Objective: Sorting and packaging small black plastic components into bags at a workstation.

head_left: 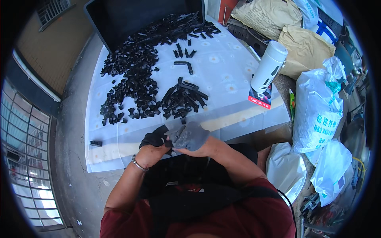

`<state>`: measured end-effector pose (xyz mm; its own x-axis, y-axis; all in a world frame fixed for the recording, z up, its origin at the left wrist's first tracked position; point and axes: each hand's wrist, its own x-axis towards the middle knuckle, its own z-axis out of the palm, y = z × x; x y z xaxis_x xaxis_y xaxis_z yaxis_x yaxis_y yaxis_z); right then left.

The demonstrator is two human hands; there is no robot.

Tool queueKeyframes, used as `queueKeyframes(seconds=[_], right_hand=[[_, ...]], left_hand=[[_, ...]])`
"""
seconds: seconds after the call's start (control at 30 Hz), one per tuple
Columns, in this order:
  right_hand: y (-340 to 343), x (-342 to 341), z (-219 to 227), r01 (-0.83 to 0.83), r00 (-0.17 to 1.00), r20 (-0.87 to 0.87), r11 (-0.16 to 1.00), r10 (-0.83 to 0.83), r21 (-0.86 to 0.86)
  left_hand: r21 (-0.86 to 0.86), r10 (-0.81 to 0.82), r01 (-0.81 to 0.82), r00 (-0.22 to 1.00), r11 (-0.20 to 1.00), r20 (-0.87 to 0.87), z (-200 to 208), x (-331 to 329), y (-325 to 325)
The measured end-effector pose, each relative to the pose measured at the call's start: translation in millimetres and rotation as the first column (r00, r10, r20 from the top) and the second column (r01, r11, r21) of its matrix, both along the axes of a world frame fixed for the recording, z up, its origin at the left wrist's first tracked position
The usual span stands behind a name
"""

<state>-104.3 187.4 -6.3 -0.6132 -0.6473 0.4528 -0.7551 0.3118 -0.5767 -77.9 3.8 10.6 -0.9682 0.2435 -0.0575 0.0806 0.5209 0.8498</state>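
Observation:
At the near edge of the table, my left hand [154, 142], in a dark glove with bare skin at the thumb side, is closed against my right hand [189, 137], which wears a grey dotted glove. The fingers of both are bent together, and what they hold is hidden between them. Just beyond lies a bundle of long black plastic strips [185, 97]. To its left spreads a big heap of small black plastic pieces [135, 87]. Several loose black strips [184, 51] lie farther back, and one small black block [95, 143] sits near the front left.
A large black bin [147, 16] lies tipped at the table's far end, pieces spilling out. A white bottle [270, 65] stands at the right on a red card [260, 102]. White sacks [317, 115] and brown paper bags [305, 51] crowd the right side.

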Motion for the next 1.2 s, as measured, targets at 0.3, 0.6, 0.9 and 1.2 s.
queueKeyframes(seconds=[0.3, 0.6, 0.9, 1.2], right_hand=[[6.5, 3.3, 4.6, 0.163, 0.974, -0.165, 0.986, -0.158, 0.018], [18.3, 15.0, 12.8, 0.179, 0.98, -0.085, 0.984, -0.18, -0.019], [10.5, 22.4, 1.6, 0.238, 0.84, -0.52, 0.967, -0.155, 0.096], [-5.2, 27.3, -6.2, 0.111, 0.949, -0.3, 0.993, -0.094, 0.042]], left_hand=[[0.065, 0.085, -0.086, 0.996, 0.994, 0.02, 9.3, 8.3, 22.8], [0.17, 0.259, -0.261, 0.965, 0.95, 0.034, 5.0, 10.8, 14.8], [-0.069, 0.11, -0.14, 0.938, 0.988, -0.328, 14.0, 15.0, 28.7], [-0.096, 0.095, -0.142, 0.919, 0.985, -0.383, 10.2, 31.4, 26.5]])
